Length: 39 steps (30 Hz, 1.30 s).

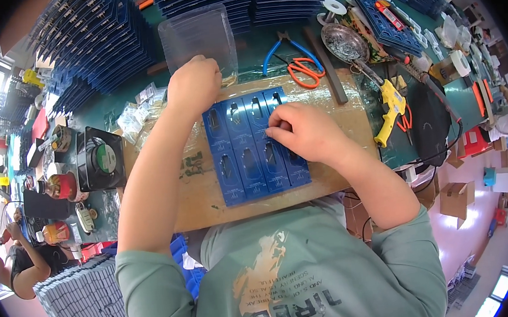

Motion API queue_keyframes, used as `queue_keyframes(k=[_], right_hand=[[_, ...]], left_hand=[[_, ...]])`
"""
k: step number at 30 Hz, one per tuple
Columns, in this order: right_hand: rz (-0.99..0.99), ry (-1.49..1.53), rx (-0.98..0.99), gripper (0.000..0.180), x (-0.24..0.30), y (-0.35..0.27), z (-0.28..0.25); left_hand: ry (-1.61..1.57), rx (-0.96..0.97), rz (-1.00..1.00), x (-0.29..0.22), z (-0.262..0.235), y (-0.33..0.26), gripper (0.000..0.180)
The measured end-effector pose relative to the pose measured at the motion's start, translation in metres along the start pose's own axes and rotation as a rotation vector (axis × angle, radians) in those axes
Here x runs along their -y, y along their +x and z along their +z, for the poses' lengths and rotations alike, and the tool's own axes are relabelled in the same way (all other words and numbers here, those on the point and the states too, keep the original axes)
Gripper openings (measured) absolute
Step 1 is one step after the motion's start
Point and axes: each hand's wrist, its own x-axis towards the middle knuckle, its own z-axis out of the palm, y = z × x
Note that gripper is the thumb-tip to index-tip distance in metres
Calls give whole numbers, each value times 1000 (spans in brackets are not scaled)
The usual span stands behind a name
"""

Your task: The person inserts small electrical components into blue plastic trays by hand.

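Observation:
A blue circuit board panel [256, 149], divided into several sections with long cut-outs, lies on a brown work mat [179, 195] in front of me. My left hand [195, 84] is closed, fingers curled down, at the near edge of a clear plastic box [186, 34]. Thin brass-coloured pieces [232, 79] show beside it in the box. Over the right part of the panel, my right hand [303, 129] is closed with thumb and forefinger together. Whatever either hand pinches is hidden or too small to make out.
Tall stacks of blue boards [92, 40] stand behind. Blue-handled pliers [290, 49], orange-handled cutters [306, 73], a metal bar [325, 64], a metal ladle [345, 42] and a yellow glue gun [390, 113] lie rightward. At left are a fan [100, 158] and plastic bags [134, 117].

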Motion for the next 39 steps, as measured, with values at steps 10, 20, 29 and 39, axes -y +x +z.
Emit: queue_keyframes(k=[10,20,29,39], right_hand=[[-126,210,-248,18,19,6,2],[25,572,-21,17,24,12,1],[135,754,-89,11,14,-3,-10],[-141,57,-22,17,6,-23,5]], left_hand=[[-1268,106,-464,-13,-22,-36,20],[-1257,381,-376,-39,-17,-86,22],[-1537,313,-425,-35,-12,-91,16],[-1704,203,-468,-25,0,-89,19]])
